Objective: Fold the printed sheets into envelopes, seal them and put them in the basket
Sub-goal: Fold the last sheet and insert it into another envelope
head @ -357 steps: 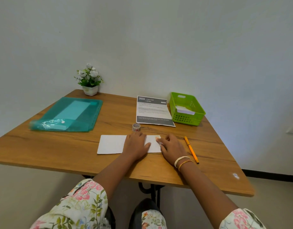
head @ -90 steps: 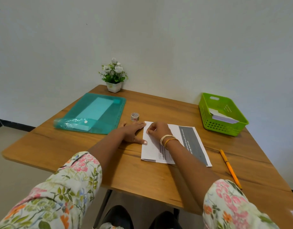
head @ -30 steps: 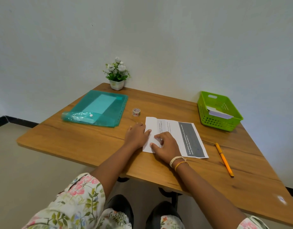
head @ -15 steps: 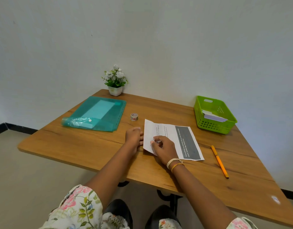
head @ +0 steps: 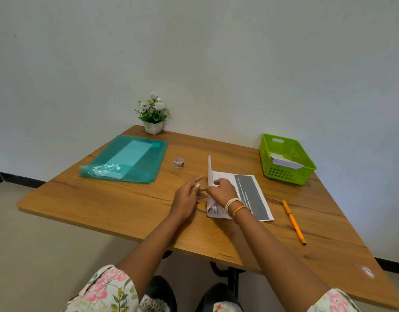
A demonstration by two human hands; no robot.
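A printed sheet (head: pixel 248 194) with a dark grey band lies in the middle of the wooden table (head: pixel 126 206). Its left edge stands lifted off the wood. My right hand (head: pixel 221 191) pinches that raised edge. My left hand (head: pixel 188 195) is just left of the sheet with fingers spread, its fingertips by the fold, holding nothing. The green basket (head: pixel 265 162) stands at the back right with a folded white envelope (head: pixel 284 162) inside. A small roll of patterned tape (head: pixel 178 163) sits behind my hands.
A teal plastic folder (head: pixel 128 159) holding paper lies at the back left. A small white pot of flowers (head: pixel 153 115) stands at the far edge by the wall. An orange pen (head: pixel 293 221) lies right of the sheet.
My right hand has raised the sheet's left edge, which lay flat half a second ago. My left hand has come off the sheet and spread its fingers. Earlier a sealed envelope was on the table.
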